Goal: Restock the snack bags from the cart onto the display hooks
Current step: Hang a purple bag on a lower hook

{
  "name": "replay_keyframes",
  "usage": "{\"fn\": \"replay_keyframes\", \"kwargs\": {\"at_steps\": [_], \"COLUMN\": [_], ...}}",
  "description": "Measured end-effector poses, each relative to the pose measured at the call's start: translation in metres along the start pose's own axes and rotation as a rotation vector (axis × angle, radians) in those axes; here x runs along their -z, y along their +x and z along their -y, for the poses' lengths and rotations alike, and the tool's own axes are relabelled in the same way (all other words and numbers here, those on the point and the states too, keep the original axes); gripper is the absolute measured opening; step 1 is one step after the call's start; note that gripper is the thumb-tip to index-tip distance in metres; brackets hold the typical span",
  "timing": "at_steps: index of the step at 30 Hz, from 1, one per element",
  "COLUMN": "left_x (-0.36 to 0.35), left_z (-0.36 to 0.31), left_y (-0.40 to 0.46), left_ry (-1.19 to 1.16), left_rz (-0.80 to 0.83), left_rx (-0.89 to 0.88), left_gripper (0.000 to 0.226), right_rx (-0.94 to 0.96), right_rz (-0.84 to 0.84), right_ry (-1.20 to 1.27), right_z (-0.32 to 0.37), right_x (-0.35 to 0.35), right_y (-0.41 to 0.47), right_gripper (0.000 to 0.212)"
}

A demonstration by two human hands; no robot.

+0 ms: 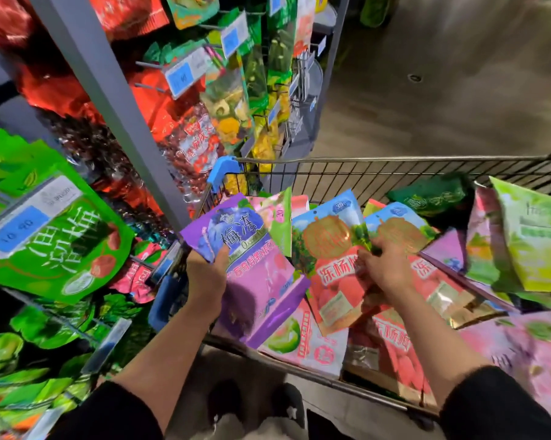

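Item 1: wire cart (394, 173), occupying 3 to 5 o'clock of the view, blue plastic corner guard (224, 171) at its upper left corner. Contents: a loose heap of snack bags in mixed colours.

Item 2: purple snack bags (261, 281), a small stack, at centre of view above the cart's left end. Held by the left hand (206, 274), thumb curled over the front face, fingers wrapped behind.

Item 3: red and blue snack bags (334, 258), printed with a round fruit, lying on the heap just to 3 o'clock of the purple stack. The right hand (383, 265) rests among them with fingers curled down at the top edge of one bag; whether it actually grips the bag cannot be told.

Item 4: further stock in cart: pink bags (312, 344) at 6 o'clock, pale green bags (534, 242) at 3 o'clock, dark green bag (433, 193) toward the far side.

Item 5: display hooks (150, 65) on a grey rack upright (115, 100), 9 to 12 o'clock, hung with green bags (55, 236), red bags (55, 87) and blue price tags (182, 76).
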State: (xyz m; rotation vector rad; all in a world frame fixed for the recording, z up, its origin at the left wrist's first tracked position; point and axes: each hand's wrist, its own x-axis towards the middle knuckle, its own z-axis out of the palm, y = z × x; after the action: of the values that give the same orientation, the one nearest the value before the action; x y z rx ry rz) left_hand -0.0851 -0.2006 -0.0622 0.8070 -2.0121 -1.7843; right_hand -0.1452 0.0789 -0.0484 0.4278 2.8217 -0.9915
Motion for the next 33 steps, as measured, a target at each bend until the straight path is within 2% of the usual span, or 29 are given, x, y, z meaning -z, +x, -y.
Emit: {"fn": "replay_keyframes", "kwargs": {"at_steps": [1, 3, 5, 6, 7, 8, 10, 13, 17, 21, 23, 26, 29, 33], "left_x": [-0.005, -0.015, -0.023, -0.027, -0.029, -0.031, -0.034, -0.041, -0.053, -0.057, -0.055, -0.046, -0.035, -0.012], "left_z": [-0.002, -0.001, 0.001, 0.004, 0.005, 0.005, 0.001, -0.009, -0.027, -0.029, -0.032, -0.036, -0.047, -0.067], "left_y": [-0.003, -0.009, -0.012, -0.011, -0.014, -0.016, -0.022, -0.035, -0.064, -0.086, -0.094, -0.098, -0.104, -0.128], "left_ry": [-0.019, -0.067, -0.093, -0.096, -0.085, -0.075, -0.060, -0.060, -0.025, -0.030, -0.031, -0.165, -0.250, -0.449], "left_rz": [0.037, 0.088, 0.084, 0.075, 0.064, 0.055, 0.035, 0.018, -0.077, -0.135, -0.155, -0.135, -0.130, -0.278], "left_rx": [-0.014, -0.027, 0.003, 0.014, 0.027, 0.043, 0.064, 0.088, 0.081, 0.092, 0.068, 0.054, 0.070, 0.022], "left_gripper": [0.024, 0.014, 0.040, 0.044, 0.041, 0.032, 0.012, 0.024, 0.041, 0.044, 0.034, 0.013, 0.021, 0.017], "right_rx": [-0.028, -0.119, -0.148, -0.151, -0.158, -0.161, -0.176, -0.166, -0.094, 0.031, 0.090, 0.192, 0.335, 0.557], "right_rz": [0.039, 0.107, 0.147, 0.152, 0.165, 0.174, 0.208, 0.235, 0.236, 0.327, 0.286, 0.119, 0.018, -0.059], "right_ry": [0.049, 0.126, 0.175, 0.238, 0.303, 0.309, 0.130, -0.061, -0.008, -0.135, -0.131, -0.058, 0.156, 0.419], "right_z": [-0.006, -0.009, 0.002, 0.010, 0.019, 0.024, 0.032, 0.037, 0.036, 0.036, 0.034, 0.033, 0.036, 0.060], "right_x": [0.010, 0.024, 0.033, 0.035, 0.037, 0.037, 0.035, 0.028, 0.010, 0.010, 0.016, 0.043, 0.071, 0.090], "right_y": [-0.002, 0.002, 0.008, 0.014, 0.018, 0.027, 0.042, 0.061, 0.073, 0.060, 0.052, 0.033, 0.018, -0.012], "right_gripper": [0.010, 0.028, 0.034, 0.029, 0.023, 0.032, 0.056, 0.055, 0.062, 0.044, 0.041, 0.044, 0.047, 0.055]}}
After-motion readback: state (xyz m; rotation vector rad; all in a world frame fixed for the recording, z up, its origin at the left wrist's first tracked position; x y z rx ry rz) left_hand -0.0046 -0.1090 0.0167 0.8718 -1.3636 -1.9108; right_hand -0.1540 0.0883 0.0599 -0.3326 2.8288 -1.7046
